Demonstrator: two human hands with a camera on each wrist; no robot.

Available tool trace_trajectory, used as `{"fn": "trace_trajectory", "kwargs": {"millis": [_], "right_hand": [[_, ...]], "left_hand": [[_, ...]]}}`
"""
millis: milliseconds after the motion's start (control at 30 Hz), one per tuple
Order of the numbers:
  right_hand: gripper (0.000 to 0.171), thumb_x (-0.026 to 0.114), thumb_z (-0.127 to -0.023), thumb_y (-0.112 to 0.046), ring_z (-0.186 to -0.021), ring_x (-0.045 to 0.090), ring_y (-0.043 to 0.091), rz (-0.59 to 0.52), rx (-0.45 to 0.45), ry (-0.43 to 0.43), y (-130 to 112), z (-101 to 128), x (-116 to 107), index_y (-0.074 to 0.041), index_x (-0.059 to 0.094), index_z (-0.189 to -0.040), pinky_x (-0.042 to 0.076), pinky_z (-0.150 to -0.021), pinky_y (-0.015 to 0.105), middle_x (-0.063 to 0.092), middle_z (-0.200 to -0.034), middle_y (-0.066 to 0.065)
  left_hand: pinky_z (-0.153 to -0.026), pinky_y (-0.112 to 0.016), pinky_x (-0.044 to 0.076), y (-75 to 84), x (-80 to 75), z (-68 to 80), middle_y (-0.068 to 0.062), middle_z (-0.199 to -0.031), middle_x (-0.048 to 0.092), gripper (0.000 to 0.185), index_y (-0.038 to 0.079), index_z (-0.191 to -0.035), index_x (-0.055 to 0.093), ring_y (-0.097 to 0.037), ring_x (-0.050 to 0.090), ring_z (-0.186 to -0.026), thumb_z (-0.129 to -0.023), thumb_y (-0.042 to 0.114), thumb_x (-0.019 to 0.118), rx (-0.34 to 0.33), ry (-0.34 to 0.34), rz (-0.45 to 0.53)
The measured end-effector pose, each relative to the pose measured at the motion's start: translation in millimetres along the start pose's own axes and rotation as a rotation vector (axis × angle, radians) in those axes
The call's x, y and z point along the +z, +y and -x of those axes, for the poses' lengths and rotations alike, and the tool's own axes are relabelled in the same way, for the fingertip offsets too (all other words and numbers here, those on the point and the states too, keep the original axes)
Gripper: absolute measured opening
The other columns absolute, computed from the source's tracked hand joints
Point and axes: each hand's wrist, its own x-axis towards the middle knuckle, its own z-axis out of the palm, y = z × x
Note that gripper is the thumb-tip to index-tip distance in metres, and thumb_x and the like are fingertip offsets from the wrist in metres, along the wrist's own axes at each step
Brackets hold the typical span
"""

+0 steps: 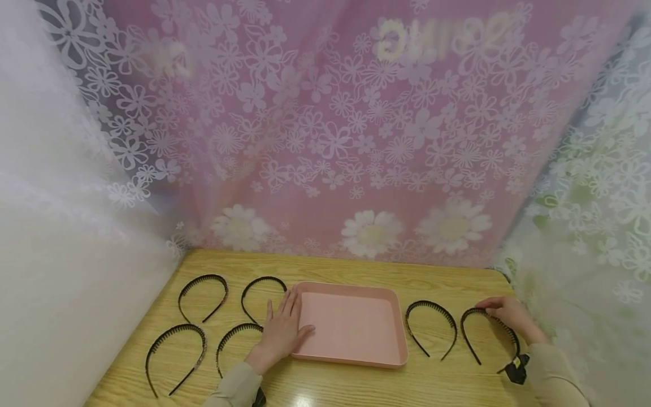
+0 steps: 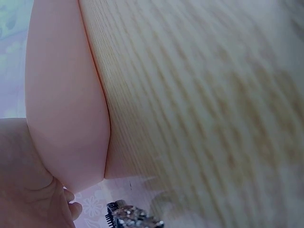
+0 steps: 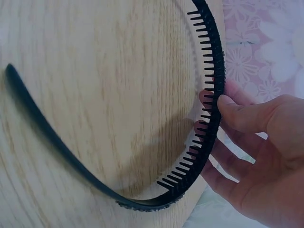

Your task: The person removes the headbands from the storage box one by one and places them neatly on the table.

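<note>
Hands apart: right hand [image 1: 511, 317] pinched a toothed headband [image 3: 209, 102] at lower right, left hand [image 1: 282, 330] flat against the pink tray [image 1: 356, 362]; its thin, springy band might slip free.

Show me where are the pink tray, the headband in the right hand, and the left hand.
pink tray [image 1: 351, 327], head view, bare floor.
headband [image 3: 212, 76], right wrist view, toothed band.
left hand [image 1: 282, 330], head view, back of hand.

pink tray [image 2: 66, 118] cropped, headband [image 2: 130, 218] cut off, blurry
</note>
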Motion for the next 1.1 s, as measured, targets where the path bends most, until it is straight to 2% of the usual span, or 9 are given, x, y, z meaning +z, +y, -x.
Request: {"fn": "trace_trajectory", "kwargs": {"millis": [200,500,867,1000,1100], "right_hand": [[0.023,0.058,-0.1,-0.004,-0.108,0.061,0.052,-0.001,0.011,0.001,1.0,-1.3,1.8,0.002,0.074,-0.116,0.054,-0.081,0.054,0.065,-0.12,0.032],[0.022,0.059,-0.101,-0.005,-0.112,0.059,0.053,-0.03,0.021,0.007,2.7,-0.2,3.6,0.003,0.074,-0.116,0.053,-0.085,0.056,0.065,-0.121,0.032],[0.027,0.058,-0.103,-0.011,-0.11,0.061,0.05,-0.05,0.05,0.0,6.3,-0.8,5.8,0.003,0.071,-0.121,0.054,-0.083,0.054,0.062,-0.126,0.034],[0.027,0.059,-0.103,-0.011,-0.106,0.064,0.047,-0.054,0.03,0.024,4.7,1.6,6.6,0.005,0.071,-0.121,0.056,-0.081,0.052,0.064,-0.123,0.033],[0.029,0.06,-0.103,-0.013,-0.102,0.066,0.046,-0.057,0.005,0.074,3.2,3.2,7.6,0.007,0.07,-0.12,0.057,-0.079,0.05,0.065,-0.121,0.032]], "left_hand": [[-0.112,-0.075,0.019,1.1,-1.9,0.5,-0.021,-0.165,0.022,0.081,-0.006,-0.154,0.035,-0.04,0.027,-0.151,-0.099,0.047,0.061,0.003,-0.001,-0.003],[-0.113,-0.075,0.019,1.9,-2.2,0.9,-0.021,-0.166,0.022,0.081,-0.006,-0.154,0.035,-0.04,0.026,-0.151,-0.099,0.047,0.061,-0.002,-0.012,-0.012],[-0.113,-0.074,0.017,1.8,-2.9,0.9,-0.021,-0.166,0.022,0.081,-0.006,-0.155,0.034,-0.04,0.025,-0.151,-0.099,0.047,0.061,-0.007,-0.015,0.003],[-0.113,-0.074,0.017,2.1,-3.7,0.9,-0.021,-0.165,0.022,0.081,-0.006,-0.154,0.034,-0.041,0.025,-0.151,-0.099,0.046,0.062,-0.007,-0.014,0.012],[-0.113,-0.075,0.017,2.6,-5.0,1.2,-0.021,-0.165,0.022,0.081,-0.007,-0.154,0.034,-0.041,0.025,-0.151,-0.099,0.046,0.062,-0.009,-0.018,0.021]]}}
